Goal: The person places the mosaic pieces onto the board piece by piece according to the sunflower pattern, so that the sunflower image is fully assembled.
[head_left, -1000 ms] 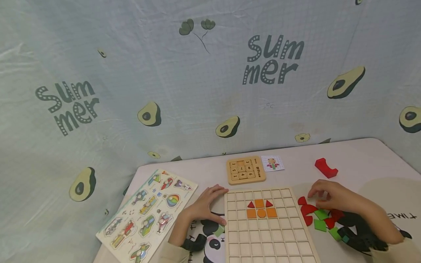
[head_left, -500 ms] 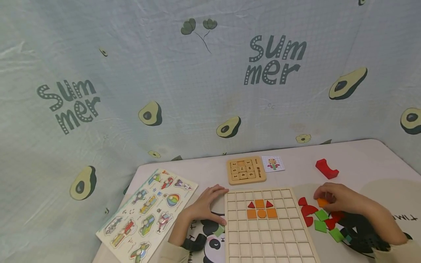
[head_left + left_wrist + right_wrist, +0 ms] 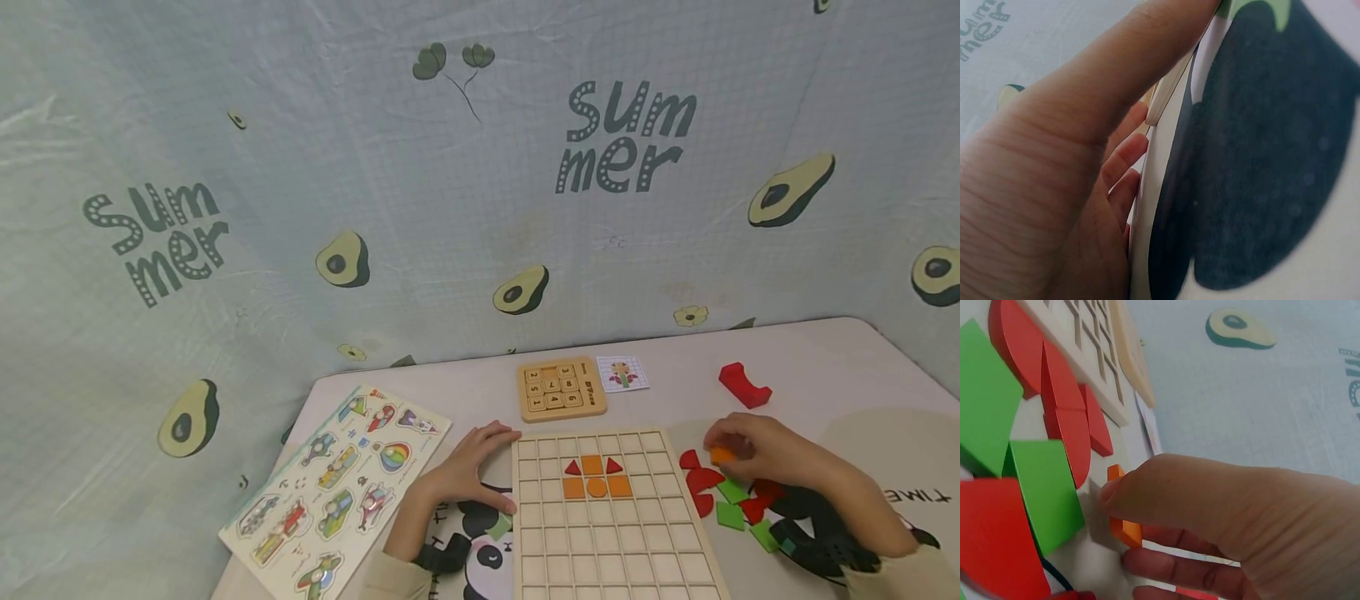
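Note:
A wooden grid board (image 3: 607, 533) lies in front of me with several orange and red pieces (image 3: 596, 477) set in its upper rows. My left hand (image 3: 468, 467) rests with straight fingers against the board's left edge (image 3: 1166, 87). My right hand (image 3: 753, 450) pinches a small orange piece (image 3: 722, 455) (image 3: 1124, 528) just above the table, right of the board. Below that hand lie loose red pieces (image 3: 701, 479) (image 3: 1060, 406) and green pieces (image 3: 731, 512) (image 3: 1044, 494).
A wooden number slide puzzle (image 3: 561, 388) and a small pattern card (image 3: 622, 372) sit behind the board. A red curved block (image 3: 744, 384) lies at the back right. A picture peg puzzle (image 3: 337, 487) lies at the left. An avocado-print cloth (image 3: 450, 183) hangs behind the table.
My right hand has picked an orange piece out of the loose pile and lifted it slightly toward the left. My left hand has stayed at the board's edge.

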`<action>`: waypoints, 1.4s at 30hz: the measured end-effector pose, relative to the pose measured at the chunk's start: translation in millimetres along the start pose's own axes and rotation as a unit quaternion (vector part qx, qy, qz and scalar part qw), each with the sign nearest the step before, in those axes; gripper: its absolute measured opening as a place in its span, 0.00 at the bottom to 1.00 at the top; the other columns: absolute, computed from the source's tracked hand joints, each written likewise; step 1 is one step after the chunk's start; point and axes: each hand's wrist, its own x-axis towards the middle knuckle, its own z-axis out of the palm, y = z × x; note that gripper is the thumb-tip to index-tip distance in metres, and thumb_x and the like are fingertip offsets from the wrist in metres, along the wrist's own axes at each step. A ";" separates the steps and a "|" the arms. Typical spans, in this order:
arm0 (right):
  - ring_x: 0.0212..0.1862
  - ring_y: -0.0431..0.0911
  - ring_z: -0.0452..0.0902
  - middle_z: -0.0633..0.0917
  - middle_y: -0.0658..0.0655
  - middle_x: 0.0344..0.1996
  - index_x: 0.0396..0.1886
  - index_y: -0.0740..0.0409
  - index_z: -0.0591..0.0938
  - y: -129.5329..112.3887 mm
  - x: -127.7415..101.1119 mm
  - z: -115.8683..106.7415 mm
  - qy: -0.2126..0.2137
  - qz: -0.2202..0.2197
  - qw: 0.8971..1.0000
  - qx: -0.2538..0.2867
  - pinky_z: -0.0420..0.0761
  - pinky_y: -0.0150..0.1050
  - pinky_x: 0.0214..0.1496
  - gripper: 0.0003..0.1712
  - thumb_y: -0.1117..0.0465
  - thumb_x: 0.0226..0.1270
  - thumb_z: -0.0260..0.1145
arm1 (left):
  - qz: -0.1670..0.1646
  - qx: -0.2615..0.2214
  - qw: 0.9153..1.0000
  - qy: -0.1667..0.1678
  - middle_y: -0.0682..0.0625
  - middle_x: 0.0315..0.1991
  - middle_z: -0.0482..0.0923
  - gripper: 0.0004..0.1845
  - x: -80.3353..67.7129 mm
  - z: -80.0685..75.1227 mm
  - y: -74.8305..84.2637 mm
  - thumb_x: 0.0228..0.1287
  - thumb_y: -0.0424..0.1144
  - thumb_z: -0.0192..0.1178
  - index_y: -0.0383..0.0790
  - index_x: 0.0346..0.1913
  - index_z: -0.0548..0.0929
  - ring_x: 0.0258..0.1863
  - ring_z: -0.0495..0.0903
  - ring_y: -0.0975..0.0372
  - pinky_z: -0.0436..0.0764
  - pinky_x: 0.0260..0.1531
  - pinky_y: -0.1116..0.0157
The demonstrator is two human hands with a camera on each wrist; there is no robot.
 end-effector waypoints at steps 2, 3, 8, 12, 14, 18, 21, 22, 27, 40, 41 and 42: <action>0.28 0.32 0.67 0.78 0.46 0.29 0.37 0.57 0.79 -1.5 1.1 1.4 0.009 -0.012 1.000 0.002 0.75 0.27 0.24 0.16 0.67 0.47 0.73 | -0.002 -0.002 1.000 -0.001 0.53 0.69 0.57 0.50 0.0 0.0 0.3 0.36 0.53 0.76 0.56 0.68 0.63 0.71 0.50 0.54 0.54 0.68 0.45; 0.28 0.32 0.67 0.78 0.46 0.30 0.37 0.56 0.79 -2.5 1.9 2.2 0.014 -0.019 1.000 0.001 0.75 0.27 0.24 0.16 0.67 0.47 0.73 | -0.003 -0.002 1.000 -0.001 0.52 0.69 0.57 0.50 -0.1 0.0 0.4 0.37 0.53 0.76 0.56 0.68 0.63 0.71 0.50 0.54 0.54 0.68 0.45; 0.32 0.33 0.67 0.79 0.46 0.32 0.38 0.54 0.80 -12.2 6.9 5.7 0.025 -0.025 0.999 -0.008 0.73 0.27 0.26 0.16 0.67 0.47 0.73 | -0.006 -0.004 1.000 -0.002 0.52 0.70 0.56 0.50 -0.4 -0.2 0.7 0.37 0.53 0.75 0.56 0.68 0.63 0.72 0.49 0.54 0.53 0.68 0.44; 0.34 0.32 0.68 0.79 0.44 0.33 0.38 0.51 0.81 -23.9 10.8 8.4 0.018 -0.002 1.000 -0.009 0.74 0.27 0.29 0.15 0.65 0.49 0.72 | -0.006 -0.004 1.000 -0.002 0.52 0.70 0.56 0.50 -0.9 0.0 0.6 0.37 0.53 0.75 0.55 0.68 0.63 0.71 0.50 0.54 0.54 0.67 0.44; 0.35 0.33 0.68 0.79 0.44 0.34 0.38 0.51 0.81 -29.0 12.9 10.4 0.014 0.003 1.000 -0.005 0.74 0.27 0.30 0.14 0.65 0.49 0.71 | -0.006 -0.005 1.000 -0.002 0.52 0.70 0.56 0.50 -1.1 0.2 0.3 0.37 0.53 0.76 0.55 0.68 0.63 0.71 0.50 0.53 0.54 0.67 0.44; 0.35 0.34 0.69 0.79 0.46 0.35 0.39 0.52 0.81 -37.1 17.6 15.9 0.003 -0.014 1.000 0.006 0.76 0.28 0.31 0.13 0.64 0.51 0.71 | -0.009 -0.002 1.000 -0.002 0.52 0.70 0.55 0.51 -1.0 0.5 0.3 0.36 0.53 0.76 0.56 0.68 0.63 0.72 0.49 0.53 0.53 0.67 0.44; 0.36 0.34 0.69 0.79 0.46 0.36 0.40 0.51 0.81 -43.8 21.2 19.7 -0.017 -0.015 1.000 0.017 0.78 0.28 0.33 0.13 0.61 0.53 0.71 | -0.010 0.001 1.000 -0.002 0.52 0.71 0.54 0.51 -0.6 0.5 0.6 0.36 0.53 0.76 0.56 0.68 0.63 0.72 0.48 0.53 0.53 0.68 0.44; 0.36 0.34 0.69 0.79 0.46 0.37 0.40 0.51 0.81 -46.3 22.3 21.1 -0.026 -0.012 0.999 0.021 0.79 0.28 0.35 0.12 0.59 0.54 0.71 | -0.009 0.001 1.000 -0.002 0.51 0.71 0.54 0.51 -0.7 0.5 0.7 0.36 0.53 0.76 0.56 0.68 0.63 0.72 0.48 0.53 0.53 0.68 0.44; 0.36 0.34 0.69 0.78 0.46 0.38 0.41 0.50 0.82 -56.6 26.9 28.0 -0.062 0.009 0.997 0.035 0.79 0.27 0.35 0.13 0.53 0.56 0.69 | -0.007 0.001 1.000 -0.002 0.51 0.71 0.54 0.51 -0.8 0.5 0.8 0.36 0.53 0.76 0.55 0.68 0.63 0.72 0.49 0.53 0.53 0.68 0.44; 0.40 0.34 0.70 0.78 0.41 0.39 0.39 0.44 0.82 -80.5 35.7 62.5 -0.072 -0.034 0.996 0.050 0.78 0.28 0.40 0.07 0.56 0.60 0.66 | -0.007 0.003 1.000 -0.003 0.52 0.71 0.54 0.51 -1.1 0.0 -0.6 0.36 0.54 0.75 0.56 0.68 0.62 0.72 0.48 0.54 0.53 0.68 0.44; 0.41 0.34 0.70 0.78 0.41 0.39 0.39 0.43 0.81 -82.3 35.7 64.6 -0.070 -0.029 0.996 0.042 0.79 0.28 0.41 0.07 0.56 0.60 0.66 | -0.007 0.002 1.000 -0.003 0.52 0.71 0.54 0.51 -0.8 0.1 -0.5 0.36 0.54 0.75 0.56 0.68 0.62 0.72 0.48 0.54 0.53 0.68 0.44; 0.42 0.35 0.71 0.77 0.40 0.40 0.39 0.42 0.81 -83.7 35.3 66.3 -0.070 -0.024 0.997 0.032 0.79 0.28 0.43 0.07 0.55 0.60 0.67 | -0.007 0.002 1.000 -0.004 0.52 0.71 0.54 0.51 -0.5 0.2 -0.3 0.36 0.54 0.75 0.56 0.68 0.62 0.72 0.48 0.54 0.53 0.68 0.45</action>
